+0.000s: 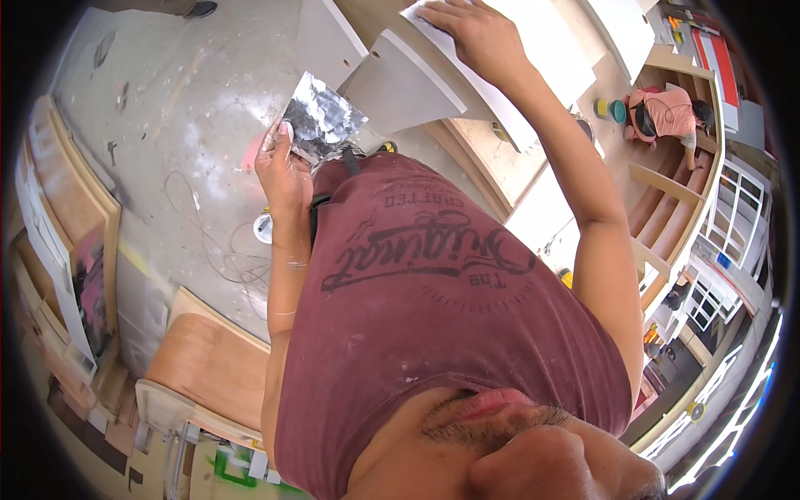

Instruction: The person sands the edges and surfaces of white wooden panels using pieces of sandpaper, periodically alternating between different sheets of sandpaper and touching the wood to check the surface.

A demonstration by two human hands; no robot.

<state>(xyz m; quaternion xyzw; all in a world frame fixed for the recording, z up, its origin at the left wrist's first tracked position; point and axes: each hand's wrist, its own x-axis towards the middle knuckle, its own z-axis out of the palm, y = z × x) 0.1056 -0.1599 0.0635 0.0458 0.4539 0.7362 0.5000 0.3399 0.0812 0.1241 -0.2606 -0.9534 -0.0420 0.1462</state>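
Observation:
My left hand (284,173) grips the edge of a square, thin plate (327,117) smeared white and dark grey, with the thumb on top. Pale smears also mark the fingers. At the upper middle, my right hand (485,43) lies with its fingers stretched along the edge of a white panel (546,62). Whether a thin sheet lies under those fingertips, I cannot tell. Between my two hands stands a light grey board (404,83) with a small hole near one corner.
A co-worker in a pink shirt (667,112) bends over wooden shelving (654,187) at the right, near a yellow and teal tin (612,109). A cable (212,242) trails over the grey floor beside a small white tub (263,228). A curved wooden piece (204,358) stands lower left.

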